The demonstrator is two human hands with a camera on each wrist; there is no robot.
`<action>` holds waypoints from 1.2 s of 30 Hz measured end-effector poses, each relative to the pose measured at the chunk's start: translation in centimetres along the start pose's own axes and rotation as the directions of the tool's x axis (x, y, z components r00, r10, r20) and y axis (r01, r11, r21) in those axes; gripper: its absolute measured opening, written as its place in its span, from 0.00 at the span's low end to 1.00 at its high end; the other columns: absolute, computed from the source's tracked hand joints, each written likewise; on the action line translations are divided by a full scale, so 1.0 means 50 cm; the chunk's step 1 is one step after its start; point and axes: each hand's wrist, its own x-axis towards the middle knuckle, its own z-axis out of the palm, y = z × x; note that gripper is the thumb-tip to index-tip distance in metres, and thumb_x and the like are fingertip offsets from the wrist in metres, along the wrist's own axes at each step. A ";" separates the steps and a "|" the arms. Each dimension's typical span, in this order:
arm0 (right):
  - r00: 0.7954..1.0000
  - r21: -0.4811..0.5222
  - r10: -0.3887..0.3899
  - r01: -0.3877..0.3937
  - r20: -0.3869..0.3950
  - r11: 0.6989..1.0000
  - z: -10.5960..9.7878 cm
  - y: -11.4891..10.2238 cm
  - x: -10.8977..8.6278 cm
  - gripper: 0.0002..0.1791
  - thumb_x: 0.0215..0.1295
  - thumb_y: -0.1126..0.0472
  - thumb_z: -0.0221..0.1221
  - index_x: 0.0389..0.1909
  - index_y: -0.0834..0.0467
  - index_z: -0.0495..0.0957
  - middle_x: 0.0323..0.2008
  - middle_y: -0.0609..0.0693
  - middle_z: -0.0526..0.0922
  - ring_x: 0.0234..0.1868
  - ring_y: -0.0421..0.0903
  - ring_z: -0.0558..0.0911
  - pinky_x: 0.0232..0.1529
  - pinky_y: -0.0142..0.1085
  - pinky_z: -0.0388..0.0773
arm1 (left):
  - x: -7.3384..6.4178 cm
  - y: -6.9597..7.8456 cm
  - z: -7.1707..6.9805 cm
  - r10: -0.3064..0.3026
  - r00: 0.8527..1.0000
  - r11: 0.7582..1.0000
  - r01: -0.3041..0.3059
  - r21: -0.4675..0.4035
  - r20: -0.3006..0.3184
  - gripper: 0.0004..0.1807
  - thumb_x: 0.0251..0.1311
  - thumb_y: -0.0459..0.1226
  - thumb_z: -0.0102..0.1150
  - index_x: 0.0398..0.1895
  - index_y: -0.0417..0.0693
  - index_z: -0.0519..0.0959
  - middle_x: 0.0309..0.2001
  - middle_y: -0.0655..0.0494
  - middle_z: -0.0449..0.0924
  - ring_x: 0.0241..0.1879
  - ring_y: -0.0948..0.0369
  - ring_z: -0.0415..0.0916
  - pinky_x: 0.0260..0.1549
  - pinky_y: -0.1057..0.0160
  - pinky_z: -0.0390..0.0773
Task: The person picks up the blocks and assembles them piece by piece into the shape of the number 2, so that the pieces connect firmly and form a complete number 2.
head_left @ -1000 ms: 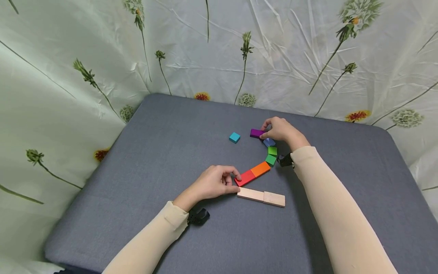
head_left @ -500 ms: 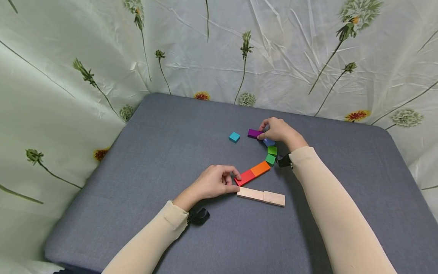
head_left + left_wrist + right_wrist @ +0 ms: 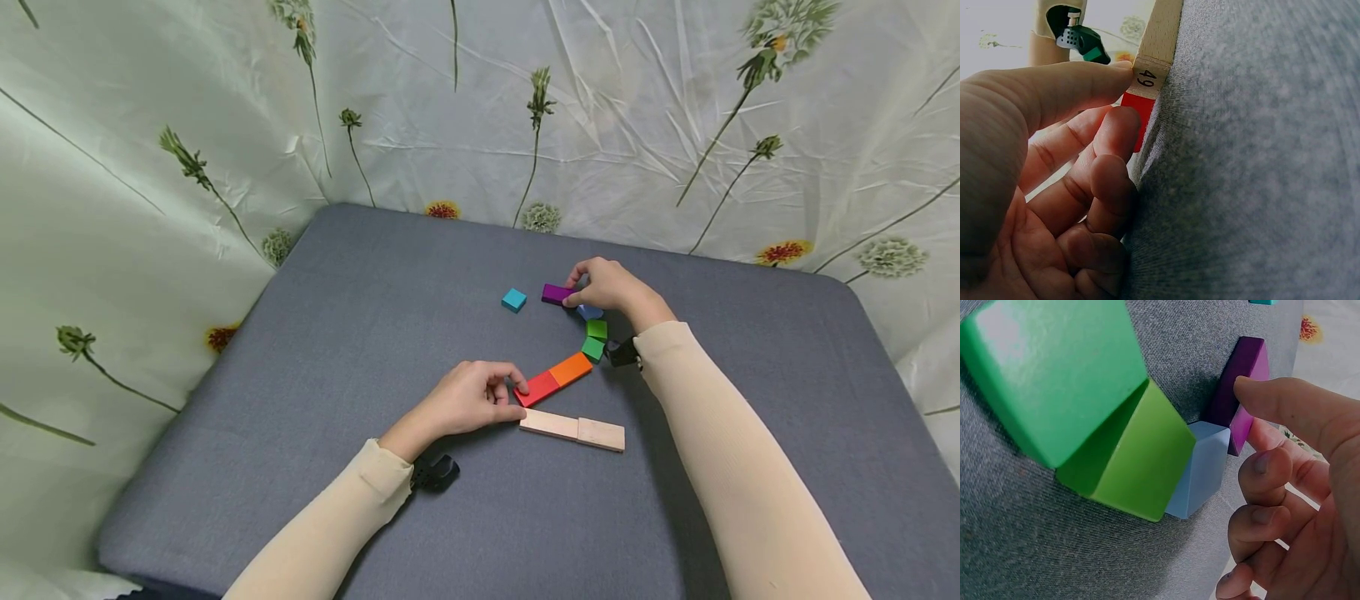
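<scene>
My right hand (image 3: pixel 611 287) pinches a purple wooden block (image 3: pixel 552 293) at the far end of a curved row. Beside that block lies a light blue one (image 3: pixel 591 312), then a lime green (image 3: pixel 597 330) and a darker green block (image 3: pixel 593 349). The row continues with an orange block (image 3: pixel 571 369) and a red block (image 3: pixel 542 387). My left hand (image 3: pixel 468 400) holds the row's near end, index finger against the red block and thumb on the end of a plain wooden block (image 3: pixel 548 422). That end bears the printed number 49 in the left wrist view.
Another plain block (image 3: pixel 602 434) continues the pale pair to the right. A turquoise block (image 3: pixel 513 301) lies alone, left of the purple one. The grey padded tabletop (image 3: pixel 360 333) ends at a flower-patterned curtain (image 3: pixel 480 125) behind and on the left.
My right hand has shifted the purple block slightly left, mostly in the earlier half second. My left hand has stayed in place on the red and plain blocks.
</scene>
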 end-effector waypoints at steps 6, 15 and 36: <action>1.000 0.003 0.000 0.000 -0.002 1.000 -0.001 -0.001 -0.003 0.16 0.74 0.55 0.67 0.54 0.60 0.80 0.48 0.59 0.81 0.42 0.52 0.74 0.43 0.44 0.70 | -0.002 0.002 -0.001 0.000 1.000 1.000 0.000 -0.007 0.001 0.11 0.61 0.41 0.79 0.45 0.57 0.86 0.22 0.66 0.76 0.20 0.70 0.65 0.25 0.70 0.64; 1.000 0.010 -0.017 0.017 0.004 1.000 -0.003 -0.002 -0.006 0.16 0.74 0.55 0.67 0.55 0.60 0.81 0.45 0.57 0.82 0.38 0.50 0.73 0.40 0.42 0.69 | -0.003 0.001 -0.002 0.027 1.000 0.999 -0.027 -0.024 -0.002 0.11 0.61 0.40 0.79 0.44 0.55 0.87 0.23 0.66 0.78 0.20 0.70 0.67 0.24 0.70 0.65; 1.000 0.016 -0.015 0.015 0.005 1.000 -0.008 -0.003 -0.006 0.17 0.76 0.52 0.65 0.56 0.59 0.81 0.45 0.57 0.82 0.38 0.50 0.73 0.39 0.41 0.68 | -0.002 0.000 -0.001 0.019 1.000 1.000 -0.019 -0.018 -0.006 0.11 0.61 0.40 0.79 0.44 0.56 0.87 0.22 0.67 0.78 0.20 0.71 0.67 0.25 0.70 0.66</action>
